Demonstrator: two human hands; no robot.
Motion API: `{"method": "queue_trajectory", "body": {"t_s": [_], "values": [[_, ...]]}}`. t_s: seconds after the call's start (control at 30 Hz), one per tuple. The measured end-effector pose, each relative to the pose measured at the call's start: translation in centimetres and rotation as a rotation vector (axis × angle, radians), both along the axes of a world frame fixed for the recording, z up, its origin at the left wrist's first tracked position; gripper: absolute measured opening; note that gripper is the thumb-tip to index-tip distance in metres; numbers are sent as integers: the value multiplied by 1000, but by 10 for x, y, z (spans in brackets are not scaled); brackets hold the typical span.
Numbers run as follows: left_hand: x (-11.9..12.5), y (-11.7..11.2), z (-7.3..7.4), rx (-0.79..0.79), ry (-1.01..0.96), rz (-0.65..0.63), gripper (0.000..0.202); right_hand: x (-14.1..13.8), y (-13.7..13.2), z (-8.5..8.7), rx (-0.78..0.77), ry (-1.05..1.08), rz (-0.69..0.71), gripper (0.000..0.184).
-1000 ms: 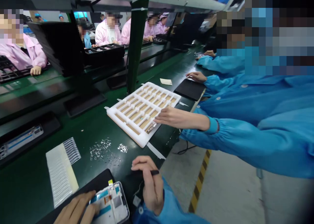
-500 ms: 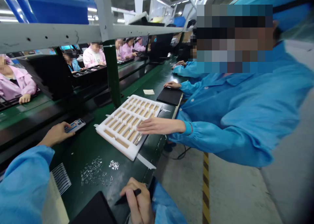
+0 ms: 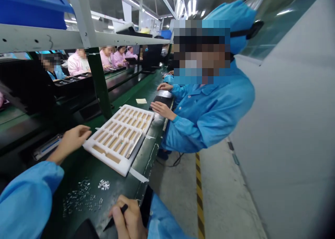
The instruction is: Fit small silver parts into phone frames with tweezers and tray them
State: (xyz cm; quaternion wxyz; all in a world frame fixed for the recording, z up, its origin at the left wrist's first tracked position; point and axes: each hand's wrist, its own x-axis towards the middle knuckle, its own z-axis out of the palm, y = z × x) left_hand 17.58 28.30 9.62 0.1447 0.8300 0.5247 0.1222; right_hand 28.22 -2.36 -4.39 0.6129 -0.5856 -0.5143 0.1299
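Pinching a slim black pen-like tool (image 3: 110, 224) between thumb and fingers, the person's right hand (image 3: 129, 219) is closed snugly around the shaft, gripped low, as one might steady a fine point. That hand sits below the white foam tray (image 3: 110, 163), next to a black pad (image 3: 86, 231). The left hand (image 3: 72, 141) reaches out of a bright blue sleeve (image 3: 26, 193) with its fingers open and loosely curled, holding nothing that shows. It hovers just off the tray's left corner, near a slim blue-and-silver device (image 3: 48, 146) lying in a black holder. On the green counter (image 3: 78, 165) just below the tray, tiny silver parts (image 3: 78, 198) are scattered beside a small silver heap (image 3: 104, 185), probably spread thin so single pieces are easy to pick out. A long silver metal bar (image 3: 134, 144) lies along the tray's right side, by its tan-lined slots. Beyond the tray, a co-worker's hand (image 3: 162, 109) rests on the counter near a second black pad (image 3: 159, 100), and a pale paper note (image 3: 141, 101) lies just past the tray's far edge.
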Motion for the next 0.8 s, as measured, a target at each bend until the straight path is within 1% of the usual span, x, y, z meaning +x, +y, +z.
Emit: {"method": "queue_trajectory", "body": {"t_s": [0.1,0.17,0.2,0.27,0.33,0.37,0.47,0.53,0.57,0.63,0.7,0.73,0.77,0.8], "values": [[83,-52,-18,-53,-54,-253,39,5,5,-1,-10,-35,32,53],[125,-83,-29,-42,-67,-350,40,9,8,-2,-14,-36,45,54],[141,-95,-34,-25,-68,-369,41,10,9,-3,-13,-24,27,54],[160,-111,-40,15,-71,-370,39,12,12,-5,-1,7,-36,55],[167,-116,-41,51,-77,-349,36,13,13,-5,26,34,-57,55],[167,-116,-38,68,-84,-339,34,14,14,-4,32,46,-43,56],[154,-114,-23,121,-129,-314,30,19,13,2,-16,82,49,61],[133,-115,-7,165,-182,-294,27,22,12,5,-64,116,97,65],[119,-118,2,190,-213,-283,25,24,11,6,-88,148,120,66],[83,-129,18,241,-274,-253,26,27,11,6,-138,260,161,67],[38,-146,28,287,-319,-209,31,30,14,4,-195,417,204,66],[14,-158,30,297,-328,-188,32,32,17,4,-223,495,229,64],[-10,-170,28,303,-329,-169,32,34,19,4,-245,565,255,62],[-35,-184,23,293,-312,-146,31,36,23,4,-263,618,282,59]]}}
